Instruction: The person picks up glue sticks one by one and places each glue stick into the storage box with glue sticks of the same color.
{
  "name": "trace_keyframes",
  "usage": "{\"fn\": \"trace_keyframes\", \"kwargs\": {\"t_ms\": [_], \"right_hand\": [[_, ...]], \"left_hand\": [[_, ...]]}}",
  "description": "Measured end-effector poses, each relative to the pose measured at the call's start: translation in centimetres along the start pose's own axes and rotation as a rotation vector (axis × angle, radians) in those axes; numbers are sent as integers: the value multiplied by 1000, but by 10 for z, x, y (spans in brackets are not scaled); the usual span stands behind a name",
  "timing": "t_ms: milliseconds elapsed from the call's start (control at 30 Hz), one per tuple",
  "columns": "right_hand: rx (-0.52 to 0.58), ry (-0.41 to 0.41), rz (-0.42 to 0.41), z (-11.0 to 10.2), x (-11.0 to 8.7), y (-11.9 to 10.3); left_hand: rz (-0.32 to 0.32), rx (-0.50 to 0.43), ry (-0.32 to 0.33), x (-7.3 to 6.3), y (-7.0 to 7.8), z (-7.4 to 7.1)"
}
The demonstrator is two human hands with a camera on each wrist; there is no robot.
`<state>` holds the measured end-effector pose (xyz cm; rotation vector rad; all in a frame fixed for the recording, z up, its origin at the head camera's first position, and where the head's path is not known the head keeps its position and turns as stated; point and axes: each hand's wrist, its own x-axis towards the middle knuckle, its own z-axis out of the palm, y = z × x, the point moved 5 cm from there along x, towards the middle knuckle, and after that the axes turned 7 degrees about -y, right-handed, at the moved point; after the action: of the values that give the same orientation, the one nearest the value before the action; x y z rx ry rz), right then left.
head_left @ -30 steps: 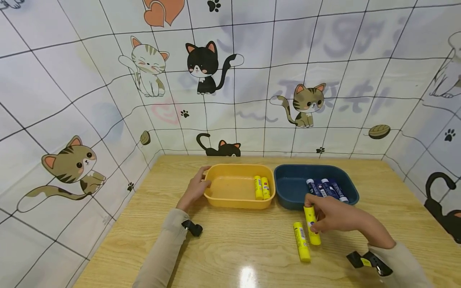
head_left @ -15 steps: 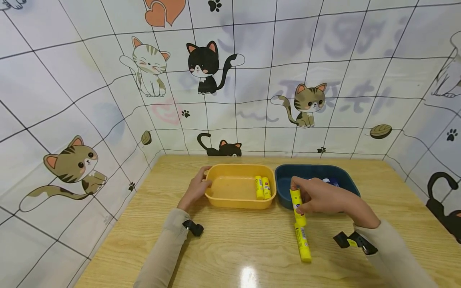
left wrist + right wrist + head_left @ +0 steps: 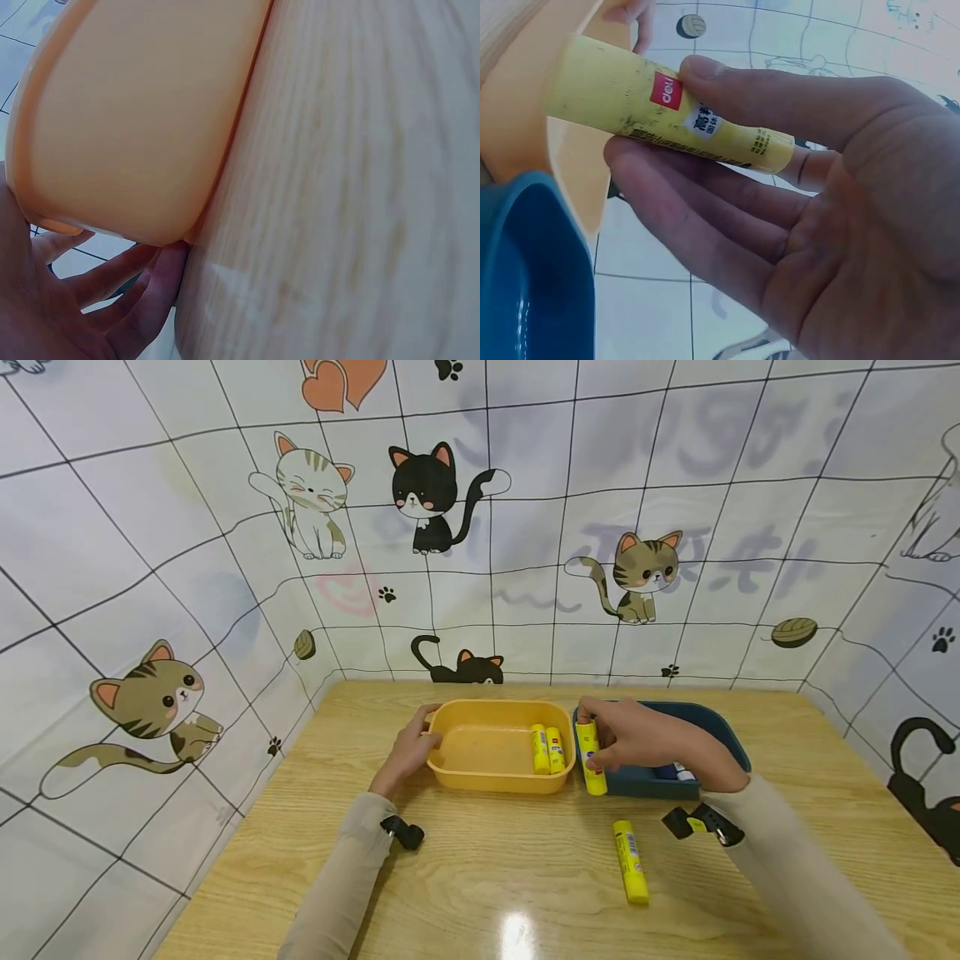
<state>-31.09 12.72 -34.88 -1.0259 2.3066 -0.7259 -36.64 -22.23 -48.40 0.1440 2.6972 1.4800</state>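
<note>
My right hand (image 3: 648, 739) pinches a yellow glue stick (image 3: 590, 764) between thumb and fingers. It is held over the left end of a dark blue plastic bin (image 3: 652, 788), close to the yellow bin's right side. In the right wrist view, the glue stick (image 3: 622, 97) shows a red label. My left hand (image 3: 407, 750) grips the left end of the yellow bin (image 3: 480, 783), thumb at its rim and fingers along the outside. Two yellow glue sticks (image 3: 541, 750) lie side by side in that bin's right part.
Another yellow glue stick (image 3: 631, 863) lies on the wooden table (image 3: 480, 868) in front of the blue bin. Dark blue tubes (image 3: 672, 772) in the blue bin are mostly hidden by my right hand. A cat-patterned wall sheet (image 3: 525, 543) stands behind the table.
My right hand has carried the yellow glue stick leftward and away from me, from in front of the blue bin to its left end. The left hand stays on the yellow bin.
</note>
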Motion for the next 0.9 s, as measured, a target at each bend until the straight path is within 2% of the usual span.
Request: {"fn": "trace_keyframes", "kwargs": {"t_ms": [333, 600, 900], "right_hand": [[99, -55, -30, -16, 61, -3], [172, -55, 73, -19, 112, 20], [158, -22, 206, -3, 147, 32]], "left_hand": [[11, 23, 11, 2, -1, 0], [8, 32, 13, 3, -2, 0], [15, 29, 10, 3, -4, 0]]}}
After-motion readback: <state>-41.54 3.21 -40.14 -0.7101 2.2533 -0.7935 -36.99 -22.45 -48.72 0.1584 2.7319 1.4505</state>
